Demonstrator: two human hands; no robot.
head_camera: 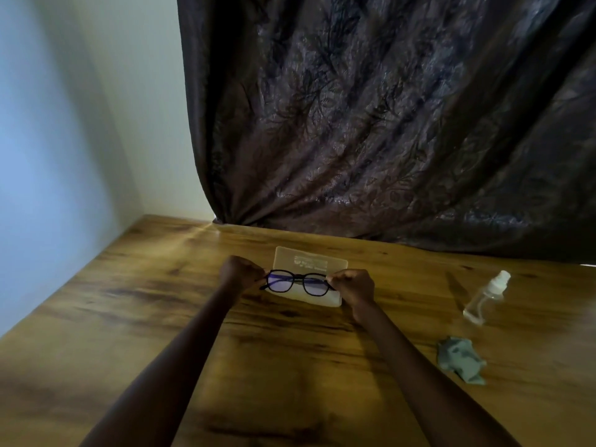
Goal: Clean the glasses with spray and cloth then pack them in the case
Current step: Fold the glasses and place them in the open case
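Both hands are clenched on the black round-rimmed plastic glasses point(301, 283) — the left hand point(238, 274) pinches the frame's 9 o'clock end, the right hand point(353, 287) its 3 o'clock end. The lenses sit over the frosted translucent plastic case point(309, 258) on the brown wood-grain table point(161, 301). From the glasses, the clear white-capped spray bottle point(485, 298) is at 3 o'clock, well apart — the crumpled grey-green cloth point(459, 358) at 4 o'clock, a dark patterned curtain point(387, 124) at 12 o'clock

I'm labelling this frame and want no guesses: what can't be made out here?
Head view:
Print on the case: too blurred to read.
Hinges of the glasses: hidden by the left hand and right hand pinching the frame ends.
Fill level of the spray bottle: clear, too small to tell.
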